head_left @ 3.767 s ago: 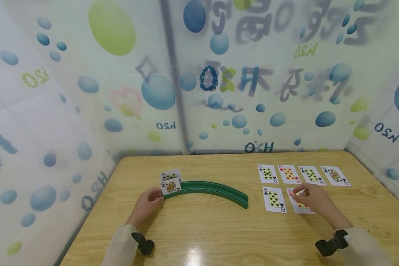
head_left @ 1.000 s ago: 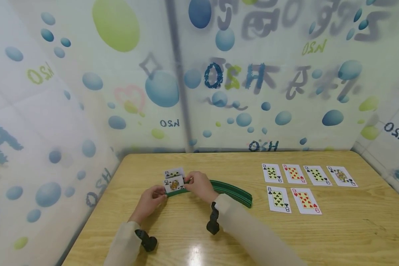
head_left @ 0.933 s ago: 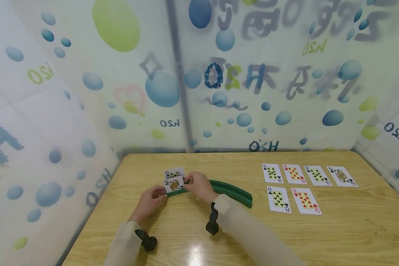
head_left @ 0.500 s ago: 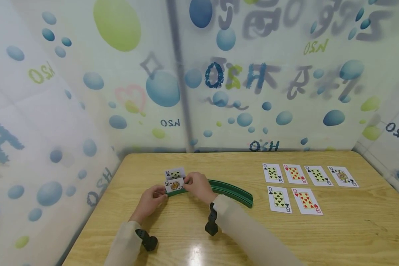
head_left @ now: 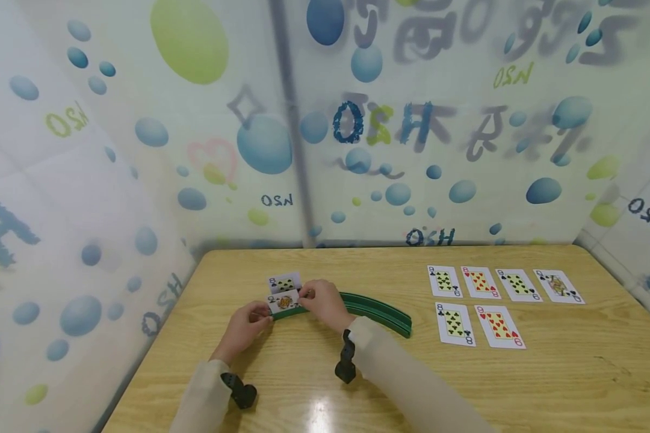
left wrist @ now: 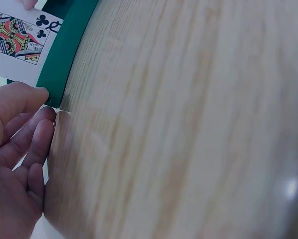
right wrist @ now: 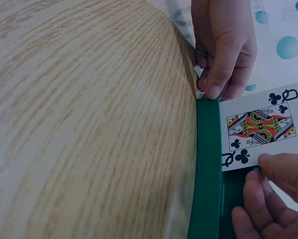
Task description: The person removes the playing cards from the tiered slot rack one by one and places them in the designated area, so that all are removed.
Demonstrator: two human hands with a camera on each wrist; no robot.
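A curved green card holder (head_left: 381, 311) lies on the table. At its left end a queen of clubs (right wrist: 261, 127) sits in the front slot, leaning back. Behind it an eight card with black pips (head_left: 284, 282) shows its upper part. My left hand (head_left: 244, 328) grips the holder's left end; in the left wrist view its thumb (left wrist: 37, 94) presses the corner, fingers curled below. My right hand (head_left: 325, 305) pinches the queen by its right edge, and the right wrist view shows the thumb (right wrist: 283, 167) on the card's face near a corner.
On the right of the wooden table (head_left: 585, 379) several playing cards lie face up in two rows, among them a queen (head_left: 559, 286), an eight of clubs (head_left: 455, 324) and a nine of hearts (head_left: 500, 326). A patterned wall (head_left: 368, 180) stands behind the table.
My right hand has come left from the nine of hearts to the queen of clubs. The queen now sits lower, showing more of the eight behind. My left hand stays at the holder's end.
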